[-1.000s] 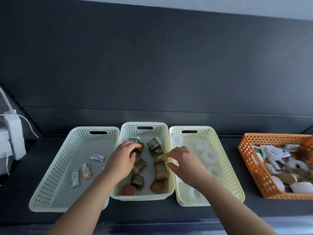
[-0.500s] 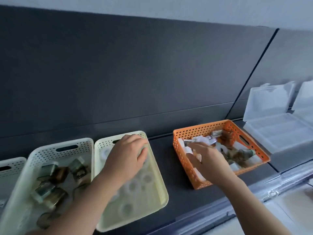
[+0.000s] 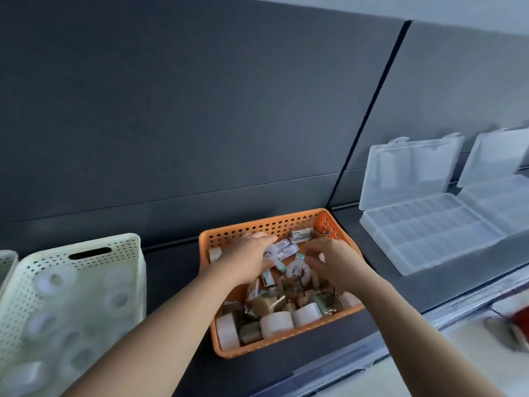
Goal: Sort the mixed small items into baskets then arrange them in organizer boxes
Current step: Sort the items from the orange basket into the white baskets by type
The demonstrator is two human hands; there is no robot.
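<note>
An orange basket (image 3: 329, 224) in the middle of the dark shelf holds several mixed items: white tape rolls (image 3: 276, 323), brown and metal pieces, small labelled packets (image 3: 300, 234). Both my hands are inside it. My left hand (image 3: 246, 259) reaches in from the left, its fingers and thumb spread around a white ring (image 3: 270, 252) without closing on it. Over another white ring (image 3: 297, 272) hovers my right hand (image 3: 335, 262), fingers bent loosely and holding nothing that I can see. A cream basket (image 3: 86, 247) of white tape rolls stands at the left.
Two clear organizer boxes (image 3: 429, 230) (image 3: 501, 196) lie open at the right, lids leaning against the dark back wall. The rim of another cream basket (image 3: 5, 265) shows at the far left. A red object (image 3: 521, 319) lies blurred at the lower right.
My view swung right from the cream baskets to the orange basket. My left hand left the cream basket of tape rolls and joined my right hand inside the orange basket.
</note>
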